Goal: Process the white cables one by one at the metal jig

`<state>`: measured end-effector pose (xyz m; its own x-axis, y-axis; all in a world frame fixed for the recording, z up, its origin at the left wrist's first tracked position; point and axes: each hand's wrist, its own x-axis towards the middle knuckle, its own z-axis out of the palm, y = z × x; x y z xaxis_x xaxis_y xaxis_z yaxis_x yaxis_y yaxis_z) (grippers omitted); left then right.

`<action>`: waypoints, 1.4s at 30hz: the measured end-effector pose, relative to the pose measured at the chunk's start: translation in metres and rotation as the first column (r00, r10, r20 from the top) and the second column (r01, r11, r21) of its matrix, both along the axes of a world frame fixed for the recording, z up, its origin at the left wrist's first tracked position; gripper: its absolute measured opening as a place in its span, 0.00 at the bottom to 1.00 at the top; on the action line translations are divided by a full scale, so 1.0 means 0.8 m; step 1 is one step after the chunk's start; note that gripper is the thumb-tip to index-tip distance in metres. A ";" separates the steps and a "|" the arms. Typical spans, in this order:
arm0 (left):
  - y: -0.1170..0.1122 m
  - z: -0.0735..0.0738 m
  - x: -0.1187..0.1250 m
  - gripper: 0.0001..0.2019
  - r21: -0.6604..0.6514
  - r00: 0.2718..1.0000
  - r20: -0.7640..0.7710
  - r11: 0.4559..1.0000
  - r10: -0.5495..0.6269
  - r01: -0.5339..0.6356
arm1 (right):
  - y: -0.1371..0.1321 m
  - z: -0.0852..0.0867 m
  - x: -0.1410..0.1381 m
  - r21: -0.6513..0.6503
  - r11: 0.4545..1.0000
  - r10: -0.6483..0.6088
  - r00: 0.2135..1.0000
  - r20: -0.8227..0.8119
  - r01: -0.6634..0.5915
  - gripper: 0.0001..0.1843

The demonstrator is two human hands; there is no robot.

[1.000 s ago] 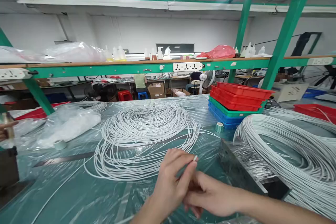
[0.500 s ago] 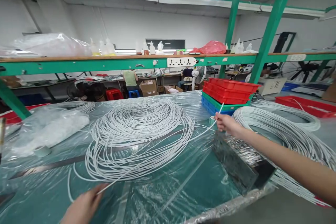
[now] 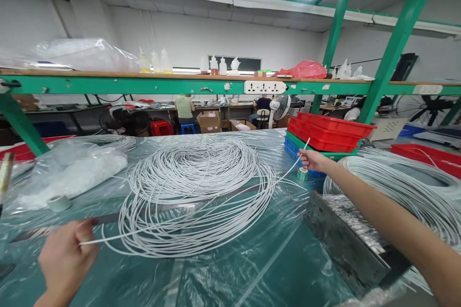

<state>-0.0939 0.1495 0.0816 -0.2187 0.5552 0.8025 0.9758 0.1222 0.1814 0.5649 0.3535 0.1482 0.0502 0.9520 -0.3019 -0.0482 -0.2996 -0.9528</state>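
A large loose coil of thin white cable [image 3: 201,172] lies spread on the plastic-covered table [image 3: 216,278]. At its lower left, my left hand [image 3: 70,254] is closed around a strand, which runs rightward from the fingers into the coil. Past the coil's right side, my right hand [image 3: 312,160] pinches another strand near its tip, and the short free end points up above the fingers. A roll of green tape [image 3: 302,173] sits just under my right hand. Whether both strands belong to one length I cannot tell.
Stacked red trays [image 3: 329,132] stand behind my right hand. A dark metal block [image 3: 345,240] lies below my right forearm, beside a second cable coil [image 3: 399,192]. On the left are a clear plastic bag [image 3: 79,168] and a tape roll [image 3: 58,203]. A green shelf beam [image 3: 173,84] crosses overhead.
My left hand has moved left and up, drawing its strand out along the coil's near side. My right hand still pinches the other strand. The view has shifted slightly.
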 end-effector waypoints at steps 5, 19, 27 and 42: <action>0.045 0.007 0.064 0.19 -0.218 0.986 -0.124 0.973 -0.108 0.079 | 0.036 -0.004 -0.050 -0.012 0.997 -0.077 0.990 0.120 0.079 0.10; 0.022 0.026 0.097 0.25 -0.553 0.971 -0.038 0.814 -0.238 0.178 | 0.036 -0.037 0.013 0.232 0.972 -0.155 0.648 0.746 -0.035 0.10; -0.053 0.086 0.134 0.20 -0.537 0.564 0.789 0.171 -0.246 0.826 | 0.003 -0.018 0.039 0.327 0.931 -0.177 0.582 0.794 -0.162 0.12; -0.013 0.063 0.113 0.23 -0.076 0.521 0.839 0.913 -0.159 0.402 | 0.008 -0.016 -0.007 0.185 0.976 -0.128 0.395 0.910 -0.110 0.14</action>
